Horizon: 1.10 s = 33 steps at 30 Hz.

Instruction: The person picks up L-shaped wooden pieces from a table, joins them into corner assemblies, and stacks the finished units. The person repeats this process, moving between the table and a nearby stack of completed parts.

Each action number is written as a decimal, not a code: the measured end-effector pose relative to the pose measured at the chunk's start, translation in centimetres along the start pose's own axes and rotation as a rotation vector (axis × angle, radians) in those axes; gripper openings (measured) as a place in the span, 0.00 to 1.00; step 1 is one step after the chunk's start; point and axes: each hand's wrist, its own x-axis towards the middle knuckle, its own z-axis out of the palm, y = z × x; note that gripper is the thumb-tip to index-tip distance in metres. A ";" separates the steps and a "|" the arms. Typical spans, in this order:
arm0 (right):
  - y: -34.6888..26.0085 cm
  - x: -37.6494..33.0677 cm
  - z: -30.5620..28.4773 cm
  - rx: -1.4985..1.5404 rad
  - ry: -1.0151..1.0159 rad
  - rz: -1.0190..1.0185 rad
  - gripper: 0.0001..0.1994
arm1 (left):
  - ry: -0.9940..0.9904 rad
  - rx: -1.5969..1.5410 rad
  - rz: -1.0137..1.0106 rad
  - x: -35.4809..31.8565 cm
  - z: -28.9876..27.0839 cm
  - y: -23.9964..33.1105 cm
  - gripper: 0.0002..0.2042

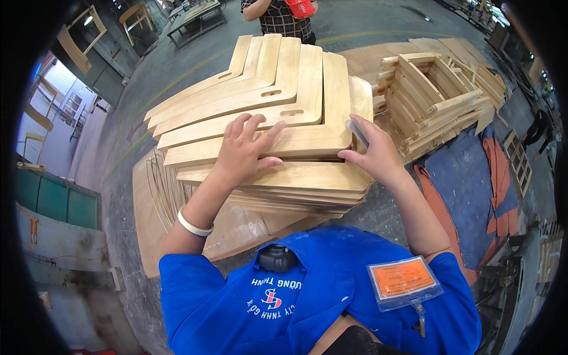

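Note:
In front of me is a stack of pale, L-shaped wooden frame pieces (207, 115), fanned in overlapping layers. Several have an oval slot near the corner. My left hand (245, 148) is over the nearest angled piece (296, 141), its fingers spread and nothing in its grasp; whether it touches the wood I cannot tell. At that piece's right corner, my right hand (376, 148) curls around a thin grey flat piece (358, 131), its thumb by the wood's edge. What the grey piece is, I cannot make out. More wooden pieces (284, 177) lie stacked beneath, nearer to me.
Assembled wooden frames (429, 94) are piled at the right on a brown sheet. A blue cloth with orange edges (458, 189) lies nearer on the right. Beyond the stack stands a person (278, 21) holding a red container (300, 7). Cardboard (151, 219) lies under the stack.

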 end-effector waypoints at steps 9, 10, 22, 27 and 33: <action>-0.6 0.0 1.3 -0.060 0.053 0.003 0.34 | 0.030 0.013 -0.430 -6.4 -1.1 -5.7 0.41; -0.7 0.0 1.4 -0.066 0.055 -0.007 0.34 | 0.058 -0.017 -0.448 -7.0 -0.9 -6.3 0.41; -1.3 -0.2 1.9 -0.033 0.106 0.019 0.33 | -0.021 -0.024 -0.476 -9.1 0.8 -7.8 0.36; -2.1 -0.4 2.6 -0.019 0.103 0.078 0.32 | -0.013 -0.059 -0.458 -8.6 0.6 -7.8 0.35; -2.7 -1.2 1.8 -0.080 0.132 -0.010 0.32 | -0.023 -0.342 -0.452 -6.1 0.3 -8.9 0.27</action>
